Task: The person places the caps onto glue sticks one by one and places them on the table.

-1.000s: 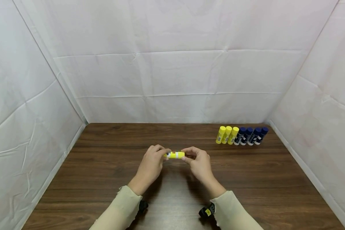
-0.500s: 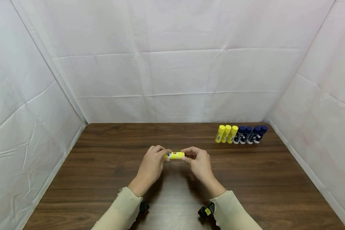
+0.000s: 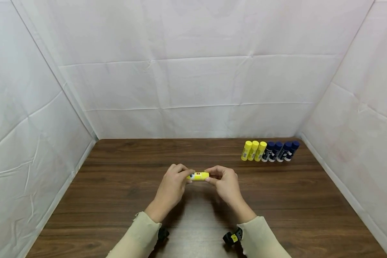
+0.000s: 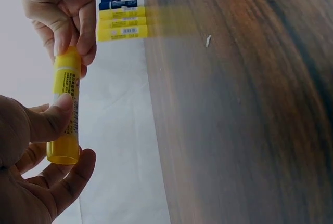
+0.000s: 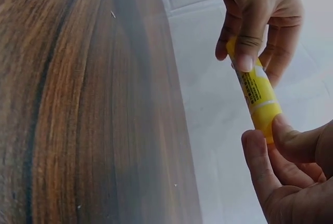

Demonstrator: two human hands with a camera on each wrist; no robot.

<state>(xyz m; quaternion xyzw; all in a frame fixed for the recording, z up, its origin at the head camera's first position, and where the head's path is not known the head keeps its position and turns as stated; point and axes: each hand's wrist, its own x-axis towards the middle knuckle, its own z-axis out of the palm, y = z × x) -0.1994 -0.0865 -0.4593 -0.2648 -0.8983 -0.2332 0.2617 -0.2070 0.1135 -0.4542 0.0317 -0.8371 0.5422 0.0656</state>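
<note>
A yellow glue stick (image 3: 199, 176) with a printed label is held sideways above the table, between both hands. My left hand (image 3: 173, 184) grips its body, thumb across the label in the left wrist view, where the glue stick (image 4: 66, 104) shows its open-looking bottom rim. At the other end, my right hand (image 3: 227, 184) pinches the yellow cap between thumb and fingers. In the right wrist view a thin pale ring lies between cap and body of the glue stick (image 5: 255, 91), and the cap sits on the body.
At the back right of the wooden table (image 3: 132, 204) stands a row of three yellow glue sticks (image 3: 253, 151) and several dark blue glue sticks (image 3: 280, 151). White cloth walls (image 3: 193, 82) enclose the table at the back and sides. A small white scrap (image 4: 208, 40) lies on the tabletop.
The glue stick has turned slightly about its length, so its label shows differently. Both hands keep their hold and have shifted very little in the head view.
</note>
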